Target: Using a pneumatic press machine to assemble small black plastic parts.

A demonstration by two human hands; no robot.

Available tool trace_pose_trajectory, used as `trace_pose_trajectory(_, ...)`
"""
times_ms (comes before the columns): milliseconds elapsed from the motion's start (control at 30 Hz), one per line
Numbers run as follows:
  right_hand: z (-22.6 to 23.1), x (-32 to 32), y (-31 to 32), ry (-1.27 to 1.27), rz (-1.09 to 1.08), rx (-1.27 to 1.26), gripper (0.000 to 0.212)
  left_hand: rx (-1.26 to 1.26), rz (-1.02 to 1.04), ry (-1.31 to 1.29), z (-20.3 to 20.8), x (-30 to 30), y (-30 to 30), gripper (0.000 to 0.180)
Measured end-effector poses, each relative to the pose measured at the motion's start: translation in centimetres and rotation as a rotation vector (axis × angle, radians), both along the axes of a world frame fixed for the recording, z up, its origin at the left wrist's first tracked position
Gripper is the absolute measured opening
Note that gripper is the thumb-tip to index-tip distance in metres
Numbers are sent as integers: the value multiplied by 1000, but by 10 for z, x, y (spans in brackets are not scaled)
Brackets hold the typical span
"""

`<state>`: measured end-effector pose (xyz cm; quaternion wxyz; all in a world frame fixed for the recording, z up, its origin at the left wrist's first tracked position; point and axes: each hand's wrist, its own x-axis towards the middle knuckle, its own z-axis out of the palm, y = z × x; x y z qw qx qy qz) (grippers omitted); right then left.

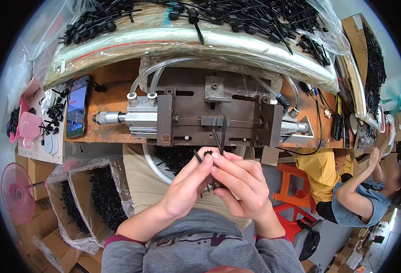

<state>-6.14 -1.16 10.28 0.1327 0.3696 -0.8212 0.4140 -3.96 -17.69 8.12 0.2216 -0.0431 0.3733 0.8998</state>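
My left hand [187,185] and my right hand [246,183] meet in front of the fixture, fingertips close together. In my left fingers is a small black chuck key [208,153] with a toothed head, partly covered by thumb and fingers. My right hand is closed around several thin black rods [222,136] that look like more chuck keys; their lower ends are hidden in the palm. Just beyond my fingers stands a dark metal clamping fixture [196,100], with a small grey block [212,121] at its middle and a silver air cylinder [142,119] on the left.
Black keys [259,20] are heaped on a plastic-covered ledge behind the fixture. A phone [77,107] leans at left. Under the bench, a round basket [157,166] and a lined box [80,200] hold black parts. A co-worker [357,195] sits at right near red stools [293,218].
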Motion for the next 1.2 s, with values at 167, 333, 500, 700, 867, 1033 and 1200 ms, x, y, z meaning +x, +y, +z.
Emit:
trace_pose_trajectory(167, -7, -3, 10, -12, 77, 17, 48, -34, -45, 27, 0, 1, 0, 35)
trace_pose_trajectory(333, -7, 0, 8, -36, -79, -104, 42, -159, -95, -76, 3, -1, 6, 34)
trace_pose_trajectory(500, -12, -5, 12, -42, -152, -83, 32, -370, 157, 114, -6, 5, 5, 12)
trace_pose_trajectory(700, -17, -9, -1, 46, -149, -105, 29, -359, 203, 72, 1, 4, -7, 10)
trace_pose_trajectory(867, -25, -17, -9, 65, -192, 66, 29, -633, 363, 431, -1, 10, -16, 14)
trace_pose_trajectory(1033, -27, -20, -23, 240, -246, 269, 22, -546, 383, 381, 3, 11, -19, 15)
trace_pose_trajectory(1200, -16, -23, -27, 234, -284, 370, 26, -519, 372, 368, -1, 14, -24, 14)
